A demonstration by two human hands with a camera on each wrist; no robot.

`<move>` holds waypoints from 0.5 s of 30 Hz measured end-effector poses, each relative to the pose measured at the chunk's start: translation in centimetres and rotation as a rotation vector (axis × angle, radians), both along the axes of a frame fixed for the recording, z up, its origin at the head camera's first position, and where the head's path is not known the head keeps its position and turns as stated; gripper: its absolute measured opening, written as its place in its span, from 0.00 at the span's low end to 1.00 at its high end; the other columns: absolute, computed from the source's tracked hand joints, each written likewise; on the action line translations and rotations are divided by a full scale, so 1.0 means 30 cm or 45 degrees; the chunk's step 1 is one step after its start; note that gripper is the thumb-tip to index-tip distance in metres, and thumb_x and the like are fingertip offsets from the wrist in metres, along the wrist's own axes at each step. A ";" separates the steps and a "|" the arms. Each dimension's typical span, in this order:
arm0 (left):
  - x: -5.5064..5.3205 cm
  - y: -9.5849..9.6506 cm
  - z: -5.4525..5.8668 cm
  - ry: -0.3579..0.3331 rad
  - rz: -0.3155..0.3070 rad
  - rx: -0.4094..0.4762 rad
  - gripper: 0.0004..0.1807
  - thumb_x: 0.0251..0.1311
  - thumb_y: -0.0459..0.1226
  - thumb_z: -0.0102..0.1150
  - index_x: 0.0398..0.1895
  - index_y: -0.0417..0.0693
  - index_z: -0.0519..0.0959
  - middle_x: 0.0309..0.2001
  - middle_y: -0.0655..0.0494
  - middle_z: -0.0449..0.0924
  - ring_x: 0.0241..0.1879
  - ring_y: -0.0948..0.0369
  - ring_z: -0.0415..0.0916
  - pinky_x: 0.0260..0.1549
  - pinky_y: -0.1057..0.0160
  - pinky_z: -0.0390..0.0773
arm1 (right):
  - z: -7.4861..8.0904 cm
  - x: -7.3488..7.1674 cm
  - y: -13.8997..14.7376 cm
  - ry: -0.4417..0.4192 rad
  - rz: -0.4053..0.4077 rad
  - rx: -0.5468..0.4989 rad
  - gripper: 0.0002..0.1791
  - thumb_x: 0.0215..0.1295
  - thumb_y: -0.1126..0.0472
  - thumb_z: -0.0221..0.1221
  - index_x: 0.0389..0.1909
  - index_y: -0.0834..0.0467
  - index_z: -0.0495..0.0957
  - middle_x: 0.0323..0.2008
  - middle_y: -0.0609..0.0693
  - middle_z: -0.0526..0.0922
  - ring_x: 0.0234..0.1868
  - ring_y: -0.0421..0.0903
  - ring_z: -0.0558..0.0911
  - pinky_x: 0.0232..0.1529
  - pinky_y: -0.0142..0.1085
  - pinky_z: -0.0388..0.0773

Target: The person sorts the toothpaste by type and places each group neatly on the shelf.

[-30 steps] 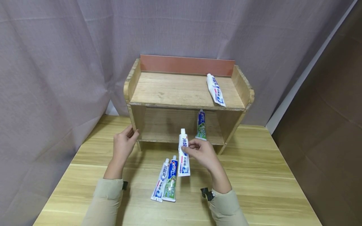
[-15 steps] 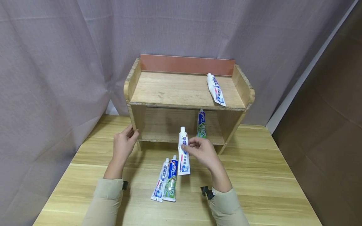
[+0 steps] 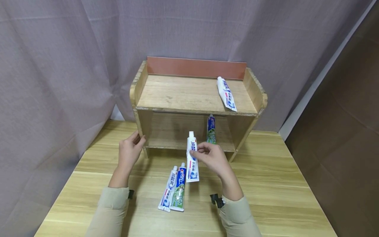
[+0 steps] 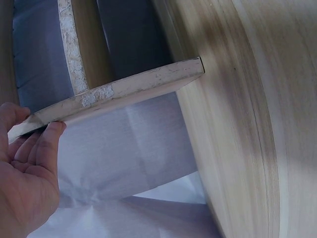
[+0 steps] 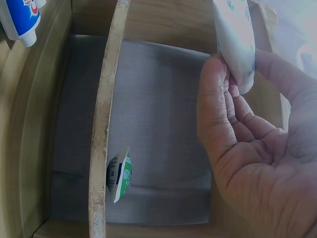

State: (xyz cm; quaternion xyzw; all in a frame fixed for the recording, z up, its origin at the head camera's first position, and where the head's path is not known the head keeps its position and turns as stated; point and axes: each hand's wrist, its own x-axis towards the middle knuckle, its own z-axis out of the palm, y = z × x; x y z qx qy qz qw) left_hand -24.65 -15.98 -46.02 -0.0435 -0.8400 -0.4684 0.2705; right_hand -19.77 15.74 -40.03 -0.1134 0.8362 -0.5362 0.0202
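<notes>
My right hand [image 3: 211, 158] pinches a white toothpaste tube [image 3: 192, 171] between thumb and fingers, cap pointing toward the wooden shelf [image 3: 177, 98]. In the right wrist view the white tube's side shows between the fingertips. My left hand [image 3: 129, 149] grips the front edge of the shelf's left side panel; the left wrist view shows thumb and fingers on either face of that panel [image 4: 133, 82]. A blue-green toothpaste tube [image 3: 179, 191] and another white tube [image 3: 168, 192] lie side by side on the table in front of the shelf, overlapping slightly.
On the top board, toward the right, lies a white toothpaste tube [image 3: 226, 93]. A blue-green tube [image 3: 211, 128] is on the lower board behind my right hand. A reddish-brown back strip [image 3: 195, 68] tops the shelf; a grey curtain [image 3: 189, 29] hangs behind it.
My right hand has moved slightly forward and up with the white tube, toward the shelf's lower opening. The left hand stays on the side panel.
</notes>
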 end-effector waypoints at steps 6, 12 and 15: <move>0.002 0.002 0.006 0.009 0.003 -0.006 0.17 0.65 0.36 0.62 0.56 0.42 0.84 0.46 0.40 0.85 0.44 0.49 0.87 0.41 0.61 0.87 | 0.017 0.001 -0.002 0.030 0.002 0.024 0.11 0.61 0.53 0.70 0.37 0.56 0.84 0.29 0.50 0.85 0.31 0.52 0.84 0.35 0.44 0.86; 0.001 0.004 0.005 -0.003 0.000 0.003 0.17 0.65 0.36 0.62 0.56 0.42 0.83 0.46 0.40 0.85 0.45 0.49 0.86 0.42 0.62 0.87 | 0.036 0.001 -0.007 0.036 -0.006 0.036 0.11 0.61 0.53 0.70 0.38 0.56 0.84 0.29 0.49 0.85 0.31 0.50 0.84 0.32 0.38 0.84; 0.000 0.004 0.003 -0.001 0.001 0.000 0.18 0.66 0.36 0.62 0.57 0.40 0.82 0.47 0.39 0.84 0.45 0.49 0.86 0.42 0.62 0.87 | 0.042 -0.002 -0.010 0.049 -0.009 0.052 0.11 0.61 0.53 0.70 0.38 0.56 0.84 0.29 0.49 0.85 0.31 0.50 0.83 0.32 0.39 0.85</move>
